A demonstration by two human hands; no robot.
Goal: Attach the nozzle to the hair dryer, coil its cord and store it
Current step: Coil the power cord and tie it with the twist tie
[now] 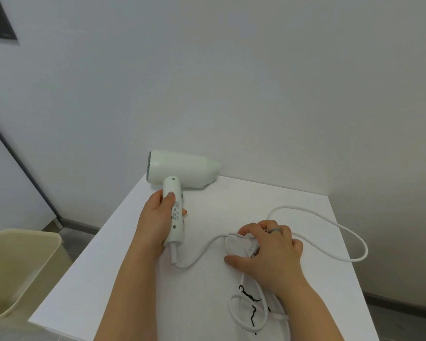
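Two hands, left fingers [169, 199] gripping hair dryer [182, 168] handle, right fingers [250, 228] curled round looped cord [366, 249]

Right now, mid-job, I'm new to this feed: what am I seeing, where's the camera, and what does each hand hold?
No machine: these are a person's bare hands, filmed by one wide-angle camera worn on the head, looking down. The left hand grips the handle of a white hair dryer at the far edge of a white table. The right hand holds a gathered loop of its cord; the rest trails loose. A black tie lies among the nearer loops. A beige bin stands beside the table.
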